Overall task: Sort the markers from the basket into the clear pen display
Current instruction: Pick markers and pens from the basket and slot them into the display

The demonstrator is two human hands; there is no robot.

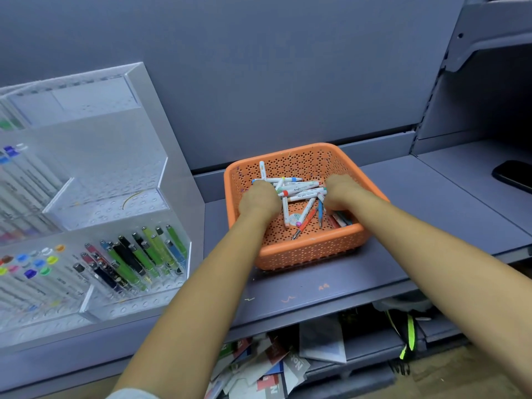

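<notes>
Both forearms stretch forward side by side, the left hand and right hand dipped knuckles-up into the orange basket on the shelf. The fingers are buried among the markers, so I cannot tell their grip. The clear pen display stands to the left.

Bare forearms, pale sleeve — left arm

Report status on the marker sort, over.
Left hand and right hand down in orange basket, on the markers; grip hidden. Clear pen display left of basket, part filled. Path between unobstructed.
</notes>
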